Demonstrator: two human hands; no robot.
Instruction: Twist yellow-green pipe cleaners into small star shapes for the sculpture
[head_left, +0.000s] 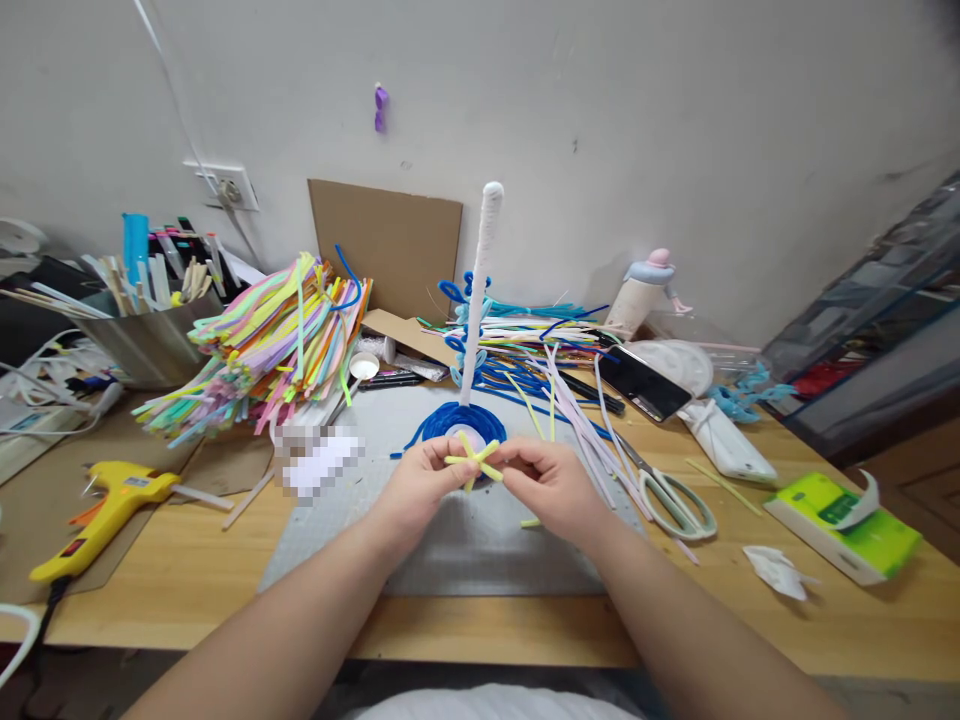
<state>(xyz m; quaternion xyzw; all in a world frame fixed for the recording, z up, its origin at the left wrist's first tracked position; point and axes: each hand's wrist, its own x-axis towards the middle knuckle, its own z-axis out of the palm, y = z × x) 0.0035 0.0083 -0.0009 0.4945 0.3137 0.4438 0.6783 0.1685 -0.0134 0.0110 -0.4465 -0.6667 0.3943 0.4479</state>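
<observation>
Between my two hands is a small yellow star of pipe cleaner [486, 455], with several short arms spreading from its middle. My left hand [424, 485] pinches it from the left, thumb over its centre. From the right, the fingertips of my right hand [547, 485] close on one of its arms. Just behind it stands a coiled blue pipe-cleaner base [439, 425], partly hidden by my hands. A white wrapped stick [480, 290] rises upright from that base. Under my hands lies a grey cutting mat [360, 540].
Left are a yellow glue gun [112, 510], a bundle of coloured pipe cleaners [277, 340] and a metal pot of sticks [146, 340]. Right are scissors [679, 505], a phone [649, 380], loose lilac pipe cleaners [581, 430] and a green tissue pack [844, 520]. Cardboard [386, 245] leans against the wall.
</observation>
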